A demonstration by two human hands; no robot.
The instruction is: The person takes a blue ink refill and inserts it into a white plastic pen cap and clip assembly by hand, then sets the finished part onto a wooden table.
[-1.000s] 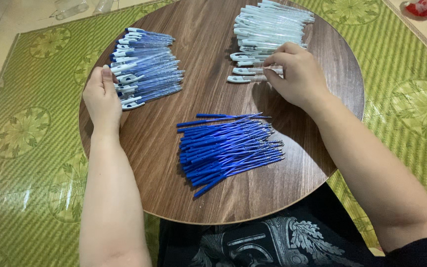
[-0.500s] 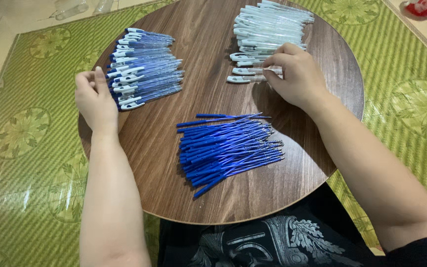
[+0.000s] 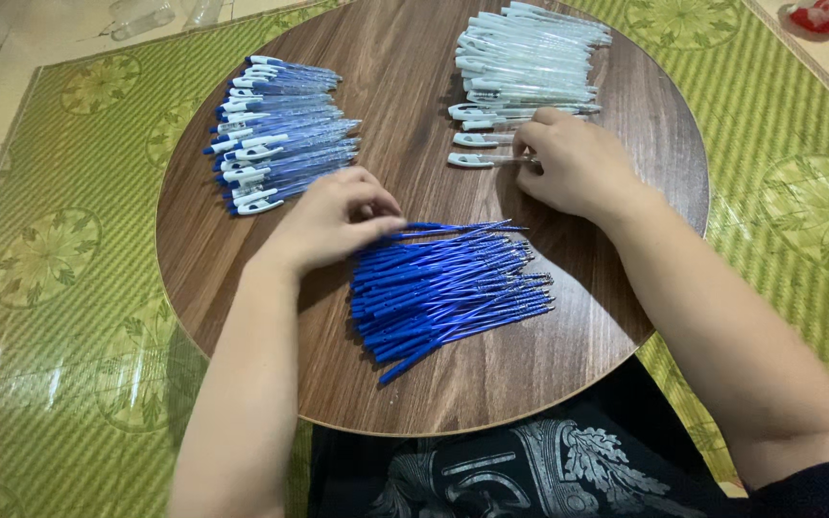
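Risk: the loose blue refills point(image 3: 448, 288), heaped at 6 o'clock on the round worktop point(image 3: 414, 403), may be rolling apart if nudged. Left hand point(image 3: 333, 219) is pinching its fingers onto the heap's top edge. Right hand point(image 3: 578, 165) is curling over a clear pen barrel point(image 3: 477, 160) at 1 o'clock; grip unclear. Refills: thin, straight, uniformly blue.

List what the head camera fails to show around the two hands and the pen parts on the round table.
- Head view: the right hand covers its own fingertips, so its grip on the clear pen barrels is unclear.
- Whether the left hand pinches a blue refill: fingers curl over the pile's edge.
- Red item top right: cut by the frame edge.
- Clear objects top left: blurred, cropped.
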